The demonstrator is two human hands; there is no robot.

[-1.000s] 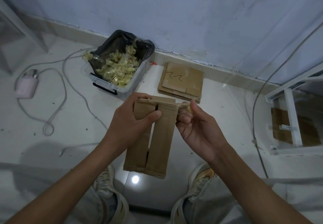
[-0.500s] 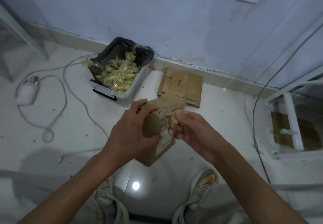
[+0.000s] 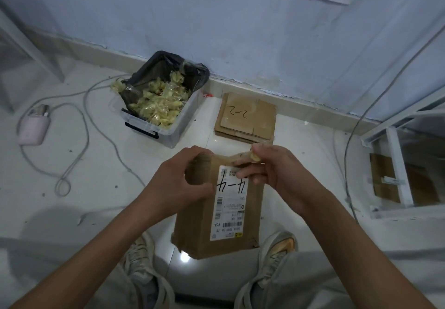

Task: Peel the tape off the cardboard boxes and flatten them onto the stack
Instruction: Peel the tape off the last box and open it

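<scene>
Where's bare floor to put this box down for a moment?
Bare floor lies between the bin and the flattened stack, and right of the stack toward the white frame. Left is crowded: cables and a pink device.

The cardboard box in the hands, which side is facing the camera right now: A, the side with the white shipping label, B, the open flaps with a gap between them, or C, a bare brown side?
A: the cardboard box shows a white shipping label with barcodes and black handwriting, while the left hand and right hand grip its top edge.
</scene>
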